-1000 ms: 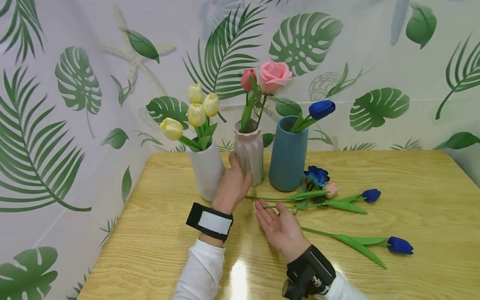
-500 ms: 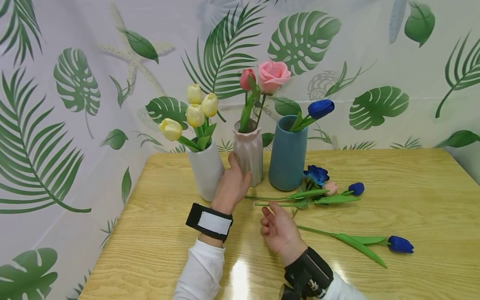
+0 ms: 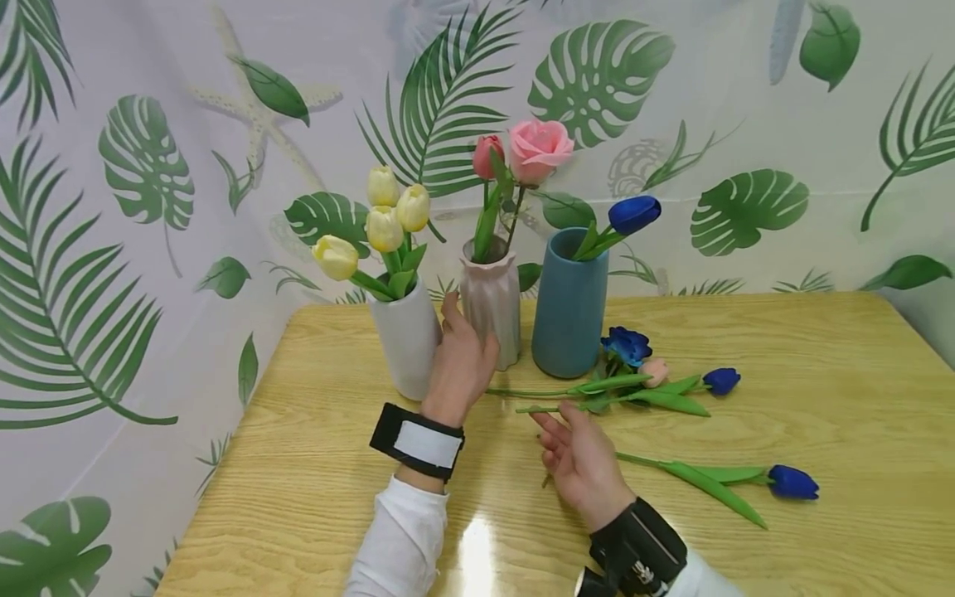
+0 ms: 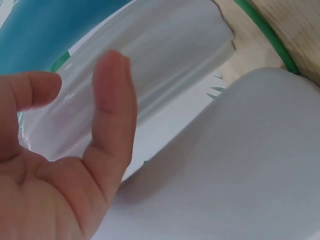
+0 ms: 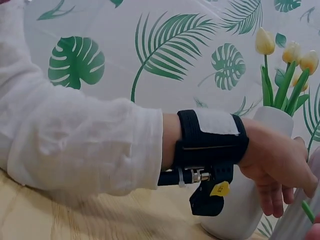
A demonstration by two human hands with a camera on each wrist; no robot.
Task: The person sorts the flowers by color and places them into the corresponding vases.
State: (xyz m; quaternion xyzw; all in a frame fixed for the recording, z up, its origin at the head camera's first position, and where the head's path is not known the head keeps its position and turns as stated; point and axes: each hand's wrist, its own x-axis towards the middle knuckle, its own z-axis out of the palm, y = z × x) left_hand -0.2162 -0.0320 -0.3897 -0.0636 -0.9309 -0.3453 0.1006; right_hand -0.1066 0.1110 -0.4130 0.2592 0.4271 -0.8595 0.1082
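My left hand [image 3: 458, 361], fingers apart and holding nothing, reaches between the white vase [image 3: 409, 344] of yellow tulips [image 3: 384, 228] and the fluted pale pink vase [image 3: 492, 311]. In the left wrist view its thumb and a finger [image 4: 114, 100] show in front of the fluted vase. My right hand [image 3: 585, 464] pinches the lower stem of a blue tulip [image 3: 722, 381] between thumb and forefinger, its cut end pointing left. That stem end [image 5: 307, 212] also shows at the right wrist view's lower corner. The right hand's other fingers are loosely curled.
A teal vase [image 3: 570, 311] with one blue tulip stands at the right of the row. Before it lie a blue open flower [image 3: 627, 344] and a pale pink bloom [image 3: 655, 371]. Another blue tulip [image 3: 794, 481] lies nearer, right of my right hand.
The right hand went from open palm under the stem to pinching it. The tulip slid left, then partly back right, with the hand lately moving right. The left hand has barely moved.
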